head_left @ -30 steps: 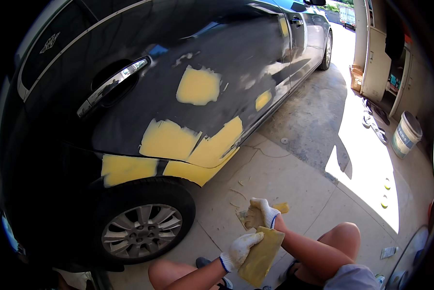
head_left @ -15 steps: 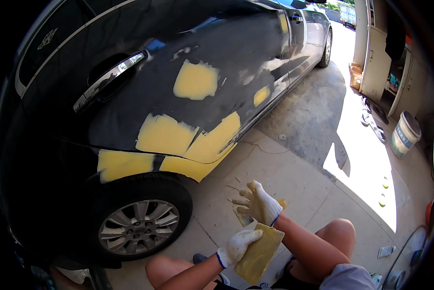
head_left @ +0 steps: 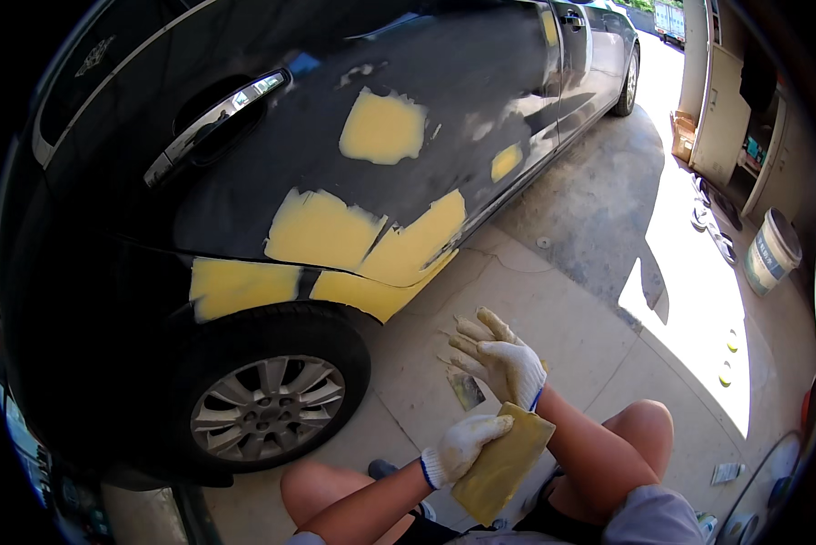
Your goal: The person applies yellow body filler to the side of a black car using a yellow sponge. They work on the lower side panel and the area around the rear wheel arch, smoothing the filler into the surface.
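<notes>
My left hand (head_left: 465, 447), in a white knit glove, grips the edge of a flat board (head_left: 503, 468) smeared with yellow putty, thumb on top. My right hand (head_left: 501, 357), gloved and putty-stained, is held just beyond the board with its fingers stretched and spread; nothing shows in its grasp. Below its fingers, a putty-smeared flat piece (head_left: 466, 388) shows partly, the rest hidden by the hand. Ahead stands a dark car door (head_left: 308, 154) with several yellow putty patches (head_left: 321, 229). More putty covers the wheel-arch panel (head_left: 244, 289).
A wheel (head_left: 270, 404) sits at the left, close to my knee. On the right are a bucket (head_left: 773, 252), sandals (head_left: 712, 227), a cabinet (head_left: 724, 109) and a tube (head_left: 726, 473) on the floor. The car's chrome door handle (head_left: 215, 125) juts out.
My right hand has risen slightly and turned, its fingers more spread. My left hand and the board have shifted up and right. The view has tilted a little, moving the car up in the picture.
</notes>
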`<state>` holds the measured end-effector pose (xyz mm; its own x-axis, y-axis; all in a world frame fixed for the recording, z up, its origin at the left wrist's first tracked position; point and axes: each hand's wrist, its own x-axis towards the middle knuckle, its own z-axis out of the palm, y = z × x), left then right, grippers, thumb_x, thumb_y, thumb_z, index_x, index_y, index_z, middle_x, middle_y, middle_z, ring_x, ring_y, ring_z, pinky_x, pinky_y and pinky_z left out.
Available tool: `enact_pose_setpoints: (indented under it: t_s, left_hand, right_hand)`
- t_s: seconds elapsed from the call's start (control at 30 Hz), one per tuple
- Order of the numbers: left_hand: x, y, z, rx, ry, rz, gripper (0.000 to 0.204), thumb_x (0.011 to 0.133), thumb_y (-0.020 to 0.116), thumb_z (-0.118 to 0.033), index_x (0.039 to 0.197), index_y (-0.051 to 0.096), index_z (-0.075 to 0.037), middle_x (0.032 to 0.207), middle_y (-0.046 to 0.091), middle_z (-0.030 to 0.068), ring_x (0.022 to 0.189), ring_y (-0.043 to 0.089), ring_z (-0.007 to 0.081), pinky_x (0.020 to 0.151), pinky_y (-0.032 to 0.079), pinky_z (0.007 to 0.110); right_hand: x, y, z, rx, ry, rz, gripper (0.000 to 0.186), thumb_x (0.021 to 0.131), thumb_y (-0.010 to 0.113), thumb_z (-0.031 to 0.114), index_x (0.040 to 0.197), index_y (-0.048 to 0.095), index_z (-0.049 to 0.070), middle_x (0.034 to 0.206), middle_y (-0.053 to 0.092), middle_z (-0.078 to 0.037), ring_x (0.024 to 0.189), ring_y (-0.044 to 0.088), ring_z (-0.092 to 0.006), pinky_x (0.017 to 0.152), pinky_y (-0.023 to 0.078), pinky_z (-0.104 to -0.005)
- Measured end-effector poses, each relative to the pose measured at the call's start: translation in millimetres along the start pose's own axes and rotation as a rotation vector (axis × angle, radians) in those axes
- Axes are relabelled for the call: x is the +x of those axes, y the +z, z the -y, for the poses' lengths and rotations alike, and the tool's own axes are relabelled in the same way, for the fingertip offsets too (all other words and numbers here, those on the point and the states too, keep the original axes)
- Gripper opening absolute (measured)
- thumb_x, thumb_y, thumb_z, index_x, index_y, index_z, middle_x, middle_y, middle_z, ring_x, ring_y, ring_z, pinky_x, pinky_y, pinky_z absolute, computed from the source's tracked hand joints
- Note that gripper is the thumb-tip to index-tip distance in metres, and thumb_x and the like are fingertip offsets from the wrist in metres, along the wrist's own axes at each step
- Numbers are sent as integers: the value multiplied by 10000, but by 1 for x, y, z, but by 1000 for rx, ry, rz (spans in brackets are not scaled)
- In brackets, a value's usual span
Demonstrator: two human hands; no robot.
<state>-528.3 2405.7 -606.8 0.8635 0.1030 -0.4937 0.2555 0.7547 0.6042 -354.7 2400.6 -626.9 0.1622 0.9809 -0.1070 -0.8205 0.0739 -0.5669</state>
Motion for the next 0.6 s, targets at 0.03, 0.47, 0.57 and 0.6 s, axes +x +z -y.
enact_pose_setpoints:
  t_s: [0.03,0.47,0.57,0.6]
  left_hand:
    - [2,3,2,-3,3,-11,358,1066,544,-277,1284,625,-4,1145,707,96,991,694,162,885,565,329]
    - [-1,7,11,18,-23,-59,338,1068,540,-268,1249,642,-1,1108,710,83,953,690,151,859,561,310]
    - [2,12,10,59,-49,-63,367,1061,541,-293,1243,642,9,1118,713,106,951,701,175,862,571,339]
    - [1,12,8,62,-60,-65,380,1055,544,-304,1236,643,15,1119,717,121,944,711,193,862,579,358]
  right_hand:
    - [4,-10,2,-6,38,28,952,991,639,386,1666,10,153,1668,208,-208,1524,250,-385,1219,267,-574]
    - [7,-17,-18,-309,310,-20,971,988,352,771,1596,308,14,1474,547,-211,1389,481,-348,1187,310,-524]
    - [15,-37,-39,-477,126,-65,851,1017,408,700,1517,449,12,1344,648,-192,1237,610,-303,1115,415,-485]
    - [16,-41,-45,-548,79,-109,812,1026,421,677,1485,498,11,1306,672,-185,1191,637,-288,1094,439,-469]
